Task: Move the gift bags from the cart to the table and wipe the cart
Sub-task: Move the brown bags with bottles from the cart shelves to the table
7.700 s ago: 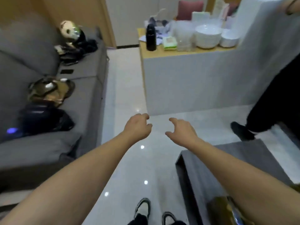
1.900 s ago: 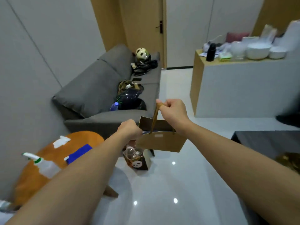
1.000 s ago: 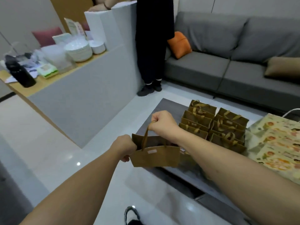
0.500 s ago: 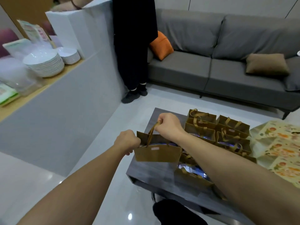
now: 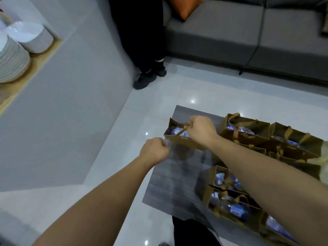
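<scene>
Both forearms are bare, sleeveless to the frame edge; dark black trousers (image 5: 191, 231) show at six o'clock.

A single head-mounted wide-angle camera supplies the only view, so no scene area is shared with a second camera. The camera looks forward and steeply downward from standing height, along both bare forearms, which enter from the bottom edge and converge toward frame centre. The left hand (image 5: 154, 151) and right hand (image 5: 202, 129) sit close to the lens, at arm's reach. The dark table (image 5: 177, 176) lies directly below, filling the lower right quarter. The far field slopes upward: a grey sofa (image 5: 248, 32) runs along the top edge, and a white counter (image 5: 71, 86) occupies the left side. Wide-angle distortion bends straight lines near the frame borders.
</scene>
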The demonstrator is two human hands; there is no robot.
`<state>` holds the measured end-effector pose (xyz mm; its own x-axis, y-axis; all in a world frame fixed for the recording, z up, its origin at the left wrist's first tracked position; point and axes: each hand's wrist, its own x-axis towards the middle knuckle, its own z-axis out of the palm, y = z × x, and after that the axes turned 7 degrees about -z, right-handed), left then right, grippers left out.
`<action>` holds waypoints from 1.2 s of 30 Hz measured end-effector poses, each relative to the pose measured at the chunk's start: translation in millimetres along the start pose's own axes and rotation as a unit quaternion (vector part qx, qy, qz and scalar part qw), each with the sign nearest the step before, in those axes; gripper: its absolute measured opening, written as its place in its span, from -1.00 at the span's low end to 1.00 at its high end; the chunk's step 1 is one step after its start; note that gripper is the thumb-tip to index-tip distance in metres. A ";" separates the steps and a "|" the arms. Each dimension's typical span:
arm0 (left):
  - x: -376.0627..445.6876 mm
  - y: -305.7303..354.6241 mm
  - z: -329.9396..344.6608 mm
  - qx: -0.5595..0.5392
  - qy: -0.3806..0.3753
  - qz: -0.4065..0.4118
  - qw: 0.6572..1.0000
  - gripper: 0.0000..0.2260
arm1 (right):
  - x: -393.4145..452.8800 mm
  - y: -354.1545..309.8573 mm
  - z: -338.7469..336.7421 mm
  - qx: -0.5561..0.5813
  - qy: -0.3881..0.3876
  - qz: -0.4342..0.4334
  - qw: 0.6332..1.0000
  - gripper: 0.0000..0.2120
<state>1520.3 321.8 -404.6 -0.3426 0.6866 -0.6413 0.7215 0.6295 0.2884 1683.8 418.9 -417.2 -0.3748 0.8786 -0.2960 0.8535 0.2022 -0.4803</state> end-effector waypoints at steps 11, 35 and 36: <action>62.3 10.0 24.7 0.037 -0.031 -0.017 0.999 -0.80 | 77.1 73.3 24.3 -0.072 -0.008 0.045 0.996 -0.92; -102.6 92.6 -40.4 0.140 0.021 0.388 0.911 -0.81 | -204.8 -23.4 -3.3 -0.047 0.218 0.255 0.941 -0.38; -117.0 94.4 -34.3 0.143 0.019 0.410 0.901 -0.80 | -227.5 -24.7 -3.1 -0.048 0.233 0.273 0.932 -0.37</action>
<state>1607.9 313.4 -278.0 0.3595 0.8933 -0.2696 0.8652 -0.2109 0.4550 1749.1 215.3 -335.4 0.3031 0.9502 -0.0727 0.9080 -0.3112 -0.2805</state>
